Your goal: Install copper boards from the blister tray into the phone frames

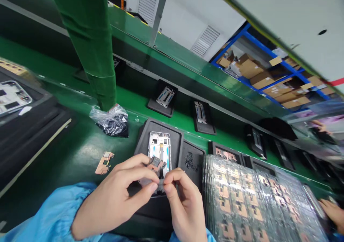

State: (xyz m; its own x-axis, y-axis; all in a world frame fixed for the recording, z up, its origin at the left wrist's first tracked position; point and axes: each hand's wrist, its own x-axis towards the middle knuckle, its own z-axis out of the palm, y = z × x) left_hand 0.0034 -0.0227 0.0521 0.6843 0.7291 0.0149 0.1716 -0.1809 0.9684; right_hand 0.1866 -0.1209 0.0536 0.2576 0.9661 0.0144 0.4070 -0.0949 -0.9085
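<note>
My left hand [123,188] is closed, with a small copper-coloured circuit board [156,163] held at its fingers above a silver phone frame [159,141]. The frame lies in a black tray [176,141] and shows blue strips inside. Close beside the left fingertips, my right hand [185,202] pinches thumb and forefinger together. Whatever is between those right fingertips is too small to make out. The lower part of the frame is hidden behind my hands. A second circuit board [104,162] lies on the green bench, left of my left hand.
Clear plastic trays [236,195] of circuit boards are stacked at right. A shallow tray [191,159] holds small black parts. A plastic bag [111,120] lies beside a green-wrapped post [94,55]. Phone frames in trays line the green belt [182,114]. Another person's hand [333,213] is far right.
</note>
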